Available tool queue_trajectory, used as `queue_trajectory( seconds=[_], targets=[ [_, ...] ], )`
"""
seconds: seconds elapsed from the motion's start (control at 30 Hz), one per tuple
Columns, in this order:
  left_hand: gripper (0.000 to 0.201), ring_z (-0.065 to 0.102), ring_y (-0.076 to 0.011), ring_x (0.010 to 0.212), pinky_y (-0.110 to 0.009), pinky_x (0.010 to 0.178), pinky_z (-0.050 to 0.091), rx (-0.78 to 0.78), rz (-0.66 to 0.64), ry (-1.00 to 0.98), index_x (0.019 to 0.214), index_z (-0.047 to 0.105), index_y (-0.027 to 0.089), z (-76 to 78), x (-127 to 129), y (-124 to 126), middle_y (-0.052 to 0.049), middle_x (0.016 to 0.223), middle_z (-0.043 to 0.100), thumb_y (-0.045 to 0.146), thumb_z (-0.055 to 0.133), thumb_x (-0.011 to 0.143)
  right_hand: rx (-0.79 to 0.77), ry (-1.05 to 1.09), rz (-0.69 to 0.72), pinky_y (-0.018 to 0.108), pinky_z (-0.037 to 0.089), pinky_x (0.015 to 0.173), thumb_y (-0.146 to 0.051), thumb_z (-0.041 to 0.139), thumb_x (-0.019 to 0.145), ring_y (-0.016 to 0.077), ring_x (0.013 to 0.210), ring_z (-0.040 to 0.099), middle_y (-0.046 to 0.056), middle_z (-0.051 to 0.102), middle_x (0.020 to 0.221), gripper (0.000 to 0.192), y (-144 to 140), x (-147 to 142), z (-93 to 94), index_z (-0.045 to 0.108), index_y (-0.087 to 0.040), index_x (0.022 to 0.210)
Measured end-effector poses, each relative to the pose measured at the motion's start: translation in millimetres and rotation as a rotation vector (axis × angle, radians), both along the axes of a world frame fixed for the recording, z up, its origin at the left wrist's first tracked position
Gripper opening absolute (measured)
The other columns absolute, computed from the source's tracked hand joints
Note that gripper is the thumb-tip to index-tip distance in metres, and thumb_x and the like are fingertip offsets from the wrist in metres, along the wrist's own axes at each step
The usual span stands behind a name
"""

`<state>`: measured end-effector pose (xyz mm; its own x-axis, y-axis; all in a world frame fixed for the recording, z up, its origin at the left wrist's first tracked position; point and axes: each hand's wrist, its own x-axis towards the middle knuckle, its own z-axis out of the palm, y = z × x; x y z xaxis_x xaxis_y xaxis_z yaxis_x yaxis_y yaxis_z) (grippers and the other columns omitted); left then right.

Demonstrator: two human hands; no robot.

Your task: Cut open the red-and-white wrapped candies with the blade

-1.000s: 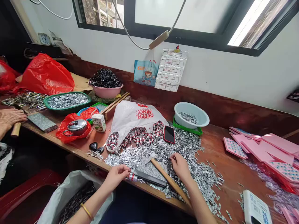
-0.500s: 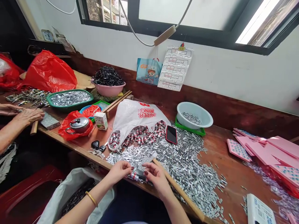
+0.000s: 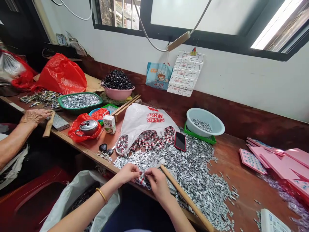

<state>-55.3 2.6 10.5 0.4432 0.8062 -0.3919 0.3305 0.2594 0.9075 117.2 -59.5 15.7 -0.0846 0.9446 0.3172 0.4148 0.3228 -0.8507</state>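
At the table's front edge, my left hand (image 3: pixel 129 173) is closed in a pinch, thumb against forefinger. My right hand (image 3: pixel 157 183) pinches close beside it, the fingertips of both almost meeting. Whatever they hold is too small and too covered to make out. Just under the fingertips lies a red and silver cylindrical fitting (image 3: pixel 143 182) with a ring at its end. A hammer (image 3: pixel 184 195) with a long wooden handle rests to the right of my right hand. Behind it spreads a heap of small punched metal plates (image 3: pixel 198 177).
A white plastic bag (image 3: pixel 145 119) spills red and silver fittings. Beyond my hands lie a phone (image 3: pixel 180 141), keys (image 3: pixel 106 154) and a pale blue basin (image 3: pixel 217 124). A sack (image 3: pixel 82 183) stands below the edge. At left is a co-worker's hand (image 3: pixel 36 116) near a wooden handle (image 3: pixel 49 125).
My right hand has moved left toward my left hand, and its fingers have closed into a pinch. The view has swung a little left. The co-worker's hands have moved apart.
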Motion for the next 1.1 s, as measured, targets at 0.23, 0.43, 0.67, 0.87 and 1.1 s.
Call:
queue_trajectory(
  seconds=[0.23, 0.43, 0.67, 0.87, 1.1],
  targets=[
    [0.024, 0.048, -0.0109, 0.047, -0.025, 0.050, 0.045, 0.021, 0.023, -0.002, 0.058, 0.055, 0.016, 0.1, 1.1, -3.2, 0.007, 0.050, 0.050, 0.038, 0.064, 0.058, 0.245, -0.108, 0.151, 0.032, 0.049, 0.072, -0.018, 0.041, 0.093, 0.0187, 0.083, 0.061, 0.008, 0.067, 0.087, 0.022, 2.5, -1.7, -11.4, 0.062, -0.020, 0.089],
    [0.023, 0.047, -0.0104, 0.046, -0.025, 0.049, 0.045, 0.021, 0.038, -0.002, 0.057, 0.054, 0.016, 2.8, 3.3, -3.8, 0.007, 0.048, 0.048, 0.038, 0.063, 0.058, 0.314, -0.132, 0.122, 0.031, 0.050, 0.070, -0.017, 0.039, 0.093, 0.0180, 0.079, 0.062, 0.008, 0.068, 0.085, 0.025, 4.7, -2.8, -13.6, 0.062, -0.021, 0.087],
    [0.024, 0.049, -0.0111, 0.046, -0.024, 0.049, 0.045, 0.029, 0.037, 0.003, 0.057, 0.056, 0.016, 4.1, 2.9, -5.0, 0.006, 0.048, 0.051, 0.039, 0.062, 0.058, 0.358, -0.188, 0.161, 0.030, 0.049, 0.067, -0.015, 0.038, 0.093, 0.0177, 0.078, 0.060, 0.007, 0.067, 0.084, 0.026, 7.7, -5.3, -13.3, 0.061, -0.021, 0.081],
    [0.021, 0.047, -0.0109, 0.046, -0.024, 0.048, 0.044, 0.045, 0.042, 0.011, 0.056, 0.054, 0.016, 3.4, 3.4, -5.0, 0.006, 0.048, 0.049, 0.036, 0.060, 0.058, 0.326, -0.273, 0.255, 0.029, 0.048, 0.069, -0.012, 0.039, 0.092, 0.0171, 0.080, 0.058, 0.006, 0.067, 0.087, 0.025, 8.2, 5.0, -6.6, 0.061, -0.021, 0.084],
    [0.025, 0.048, -0.0120, 0.047, -0.024, 0.048, 0.043, 0.047, 0.024, 0.035, 0.058, 0.054, 0.017, 3.4, 3.6, -4.3, 0.005, 0.050, 0.050, 0.040, 0.062, 0.058, 0.382, -0.568, 0.265, 0.035, 0.046, 0.075, -0.005, 0.049, 0.084, 0.0218, 0.088, 0.055, 0.007, 0.067, 0.098, 0.021, 0.4, 7.3, 2.8, 0.059, -0.022, 0.092]
  ],
)
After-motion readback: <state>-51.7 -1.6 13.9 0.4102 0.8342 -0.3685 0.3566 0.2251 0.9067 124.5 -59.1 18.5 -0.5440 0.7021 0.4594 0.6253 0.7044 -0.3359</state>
